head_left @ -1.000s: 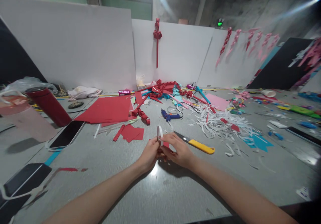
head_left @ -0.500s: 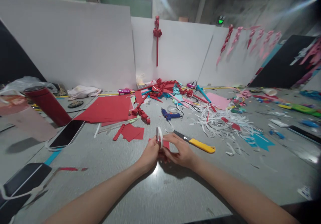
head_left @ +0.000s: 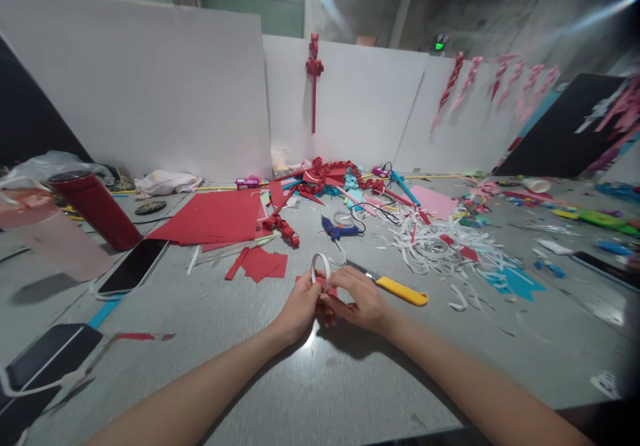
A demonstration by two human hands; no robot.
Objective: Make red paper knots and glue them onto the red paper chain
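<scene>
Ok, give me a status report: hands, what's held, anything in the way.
Left hand pinching looped white strip. Right hand close beside the loop. Possible snag: yellow-handled utility knife lying near right hand; blue glue gun farther out.

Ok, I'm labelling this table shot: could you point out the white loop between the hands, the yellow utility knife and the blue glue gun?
White loop [head_left: 327, 271], head view, on the right side of its band.
Yellow utility knife [head_left: 396, 287], head view, on its handle.
Blue glue gun [head_left: 341, 231], head view, on its body.
</scene>
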